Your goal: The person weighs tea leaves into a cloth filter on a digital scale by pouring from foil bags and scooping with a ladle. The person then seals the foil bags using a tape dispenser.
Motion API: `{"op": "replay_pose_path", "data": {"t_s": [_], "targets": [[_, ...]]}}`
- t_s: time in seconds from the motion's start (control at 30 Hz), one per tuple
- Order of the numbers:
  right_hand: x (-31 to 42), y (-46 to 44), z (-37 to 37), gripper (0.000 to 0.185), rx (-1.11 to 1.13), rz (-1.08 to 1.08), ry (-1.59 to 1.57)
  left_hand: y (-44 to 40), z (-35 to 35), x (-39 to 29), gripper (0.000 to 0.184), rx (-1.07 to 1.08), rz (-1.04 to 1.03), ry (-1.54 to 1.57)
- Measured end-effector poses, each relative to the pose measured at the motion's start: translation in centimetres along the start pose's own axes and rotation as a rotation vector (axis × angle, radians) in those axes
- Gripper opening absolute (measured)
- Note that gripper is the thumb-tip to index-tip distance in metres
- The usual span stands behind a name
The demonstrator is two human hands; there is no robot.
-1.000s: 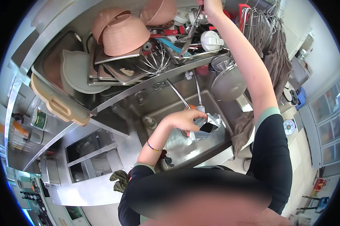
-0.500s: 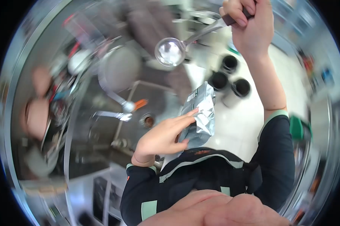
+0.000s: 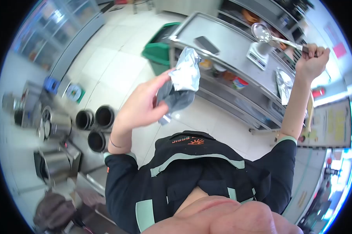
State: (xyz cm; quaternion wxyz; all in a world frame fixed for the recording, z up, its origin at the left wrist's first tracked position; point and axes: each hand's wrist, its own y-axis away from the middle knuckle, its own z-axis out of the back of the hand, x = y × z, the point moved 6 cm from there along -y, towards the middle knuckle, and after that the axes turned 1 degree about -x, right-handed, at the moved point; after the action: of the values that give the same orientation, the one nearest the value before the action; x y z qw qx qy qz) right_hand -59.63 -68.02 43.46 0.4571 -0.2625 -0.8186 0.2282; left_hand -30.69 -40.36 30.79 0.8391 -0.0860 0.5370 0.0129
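My left hand (image 3: 139, 102) is closed on a silver foil bag (image 3: 185, 72), with its thumb and fingers around the bag's side. The bag is crumpled, bright on its upper part and grey lower down. My right hand (image 3: 313, 61) grips the dark handle of a large metal spoon (image 3: 261, 32). The spoon's round, shiny bowl points left, in view above a small digital scale (image 3: 258, 55) that stands on a metal cart (image 3: 230, 37). A grey container (image 3: 265, 47) appears to sit on the scale.
The cart also bears a dark flat slab (image 3: 207, 45) and another foil bag (image 3: 284, 86). A green bin (image 3: 157, 54) stands by its left end. Several dark round containers (image 3: 104, 116) are at the left, near metal equipment (image 3: 53, 162). White floor tiles lie between.
My view has turned from the sink to the cart. The foil bag and spoon have come along in my hands, and the spoon's bowl now shows over the cart.
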Motion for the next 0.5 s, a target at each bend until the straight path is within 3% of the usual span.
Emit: {"op": "replay_pose_path", "data": {"t_s": [0.03, 0.1, 0.13, 0.17, 0.23, 0.33, 0.4, 0.43, 0.5], "targets": [[-0.1, -1.9, 3.0, 0.036, -0.07, 0.043, 0.079, -4.7, -1.0, -0.7, 0.065, 0.079, -0.01, -0.115], [-0.8, -4.6, 7.6, 0.036, -0.209, 0.14, 0.211, -13.9, -3.9, -0.9, 0.059, 0.029, -0.446, -0.319], [-2.3, -3.7, 7.1, 0.037, -0.241, 0.187, 0.262, -16.6, -2.8, 0.9, 0.048, 0.15, -0.274, -0.327], [-3.0, -5.2, 9.3, 0.04, -0.298, 0.225, 0.313, -21.2, -4.9, 1.1, 0.035, 0.218, -0.288, -0.377], [-4.7, -6.5, 11.0, 0.046, -0.374, 0.325, 0.439, -29.0, -8.8, 3.1, 0.028, 0.362, -0.318, -0.519], [-7.6, -8.9, 12.7, 0.053, -0.397, 0.47, 0.648, -36.5, -15.6, 6.7, 0.026, 0.559, -0.492, -0.625], [-9.9, -10.1, 13.5, 0.054, -0.436, 0.482, 0.768, -38.8, -20.3, 9.9, 0.026, 0.734, -0.393, -0.753], [-11.1, -11.1, 13.8, 0.054, -0.449, 0.49, 0.823, -39.1, -22.0, 10.9, 0.025, 0.751, -0.518, -0.668], [-14.5, -13.1, 14.6, 0.052, -0.372, 0.484, 0.862, -39.6, -23.9, 12.3, 0.035, 0.938, -0.512, -0.722]]}}
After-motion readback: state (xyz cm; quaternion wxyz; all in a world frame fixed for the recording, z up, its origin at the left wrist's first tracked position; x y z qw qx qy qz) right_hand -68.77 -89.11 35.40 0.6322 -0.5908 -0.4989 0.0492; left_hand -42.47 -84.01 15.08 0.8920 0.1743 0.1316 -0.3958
